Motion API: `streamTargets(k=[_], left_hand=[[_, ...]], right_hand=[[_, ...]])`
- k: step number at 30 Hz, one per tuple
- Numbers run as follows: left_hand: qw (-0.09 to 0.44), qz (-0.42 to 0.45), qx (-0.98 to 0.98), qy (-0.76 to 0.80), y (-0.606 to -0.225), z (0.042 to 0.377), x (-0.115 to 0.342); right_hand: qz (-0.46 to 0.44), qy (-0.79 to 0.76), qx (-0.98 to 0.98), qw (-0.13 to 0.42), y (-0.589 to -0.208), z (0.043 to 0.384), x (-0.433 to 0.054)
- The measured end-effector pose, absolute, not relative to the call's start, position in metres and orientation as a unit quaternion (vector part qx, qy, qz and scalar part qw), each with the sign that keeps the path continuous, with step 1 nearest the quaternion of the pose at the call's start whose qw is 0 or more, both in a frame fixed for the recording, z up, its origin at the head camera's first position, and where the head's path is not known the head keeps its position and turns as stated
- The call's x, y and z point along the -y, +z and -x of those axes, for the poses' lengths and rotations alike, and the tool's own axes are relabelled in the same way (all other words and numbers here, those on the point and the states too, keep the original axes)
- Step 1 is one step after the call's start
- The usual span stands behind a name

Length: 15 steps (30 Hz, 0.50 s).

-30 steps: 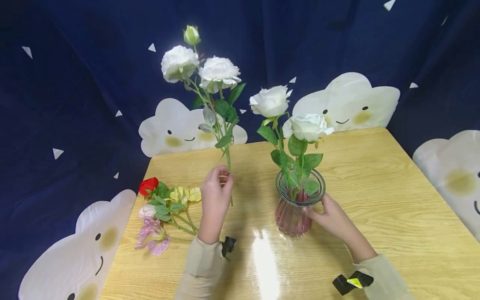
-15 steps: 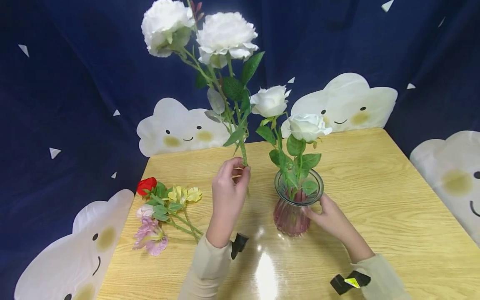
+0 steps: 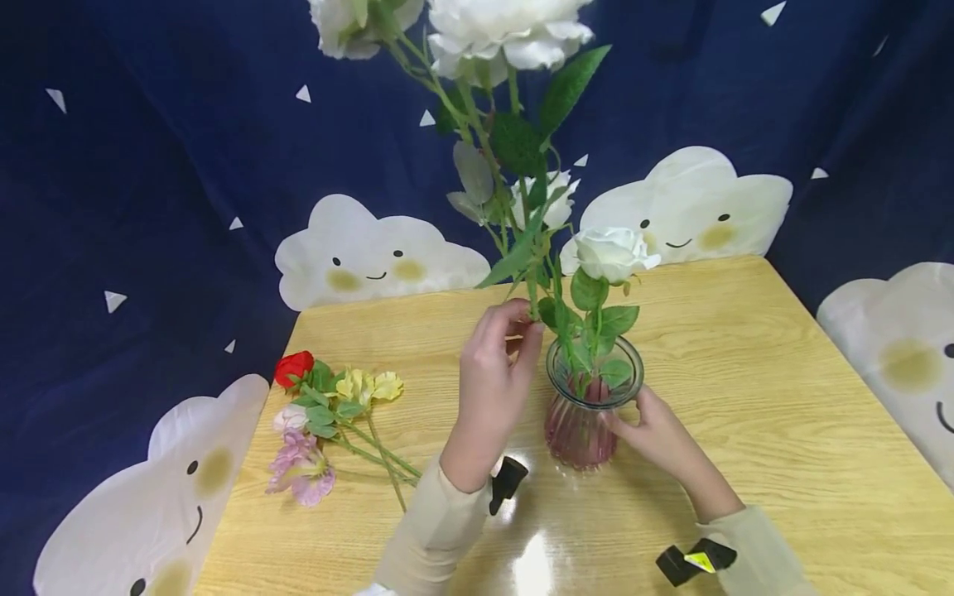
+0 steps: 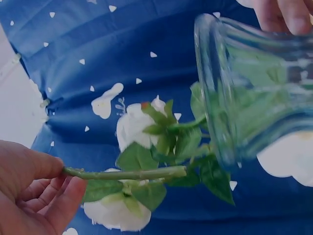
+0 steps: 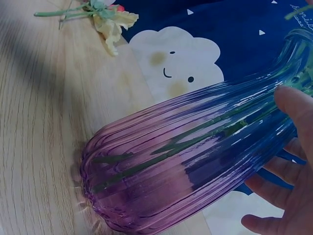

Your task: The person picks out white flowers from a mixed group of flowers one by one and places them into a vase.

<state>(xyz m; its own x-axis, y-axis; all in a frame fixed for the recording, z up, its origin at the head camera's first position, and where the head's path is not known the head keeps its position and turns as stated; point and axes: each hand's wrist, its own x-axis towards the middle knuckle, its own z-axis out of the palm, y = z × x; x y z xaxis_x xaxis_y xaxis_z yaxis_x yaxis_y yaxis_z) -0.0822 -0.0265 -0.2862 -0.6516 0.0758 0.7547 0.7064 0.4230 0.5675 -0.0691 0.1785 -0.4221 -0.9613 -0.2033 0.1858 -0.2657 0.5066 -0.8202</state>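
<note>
My left hand (image 3: 492, 381) pinches the lower stem of a tall artificial white peony spray (image 3: 510, 37), whose blooms run past the top of the head view. In the left wrist view, the cut end of the stem (image 4: 142, 174) points toward the vase mouth, just left of the rim. With thumb and fingers, my right hand (image 3: 667, 434) holds the side of a ribbed glass vase (image 3: 581, 434), clear above and pink at its base. White roses (image 3: 614, 253) stand in it, their stems reaching down inside the glass, as the right wrist view shows.
Left of my left arm, several flowers lie on the wooden table (image 3: 745, 364): a red rose (image 3: 294, 368), yellow blooms (image 3: 368, 386), a pale pink one (image 3: 290, 417) and a purple one (image 3: 301, 472). A dark blue curtain with cloud faces surrounds the table.
My left hand has carried the white peony spray rightward and nearer, up to the left side of the vase, where it now overlaps one rose. My right hand and the vase have stayed put.
</note>
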Motion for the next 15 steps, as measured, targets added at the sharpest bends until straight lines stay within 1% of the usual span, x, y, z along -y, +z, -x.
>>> streamTargets(k=[7, 15], left_hand=[[0.300, 0.278, 0.781, -0.473, -0.284, 0.080, 0.011], [0.275, 0.308, 0.793, -0.447, -0.293, 0.083, -0.012]], right_hand=[[-0.134, 0.479, 0.867, 0.034, -0.422, 0.070, -0.179], [-0.134, 0.480, 0.867, 0.015, -0.419, 0.068, -0.179]])
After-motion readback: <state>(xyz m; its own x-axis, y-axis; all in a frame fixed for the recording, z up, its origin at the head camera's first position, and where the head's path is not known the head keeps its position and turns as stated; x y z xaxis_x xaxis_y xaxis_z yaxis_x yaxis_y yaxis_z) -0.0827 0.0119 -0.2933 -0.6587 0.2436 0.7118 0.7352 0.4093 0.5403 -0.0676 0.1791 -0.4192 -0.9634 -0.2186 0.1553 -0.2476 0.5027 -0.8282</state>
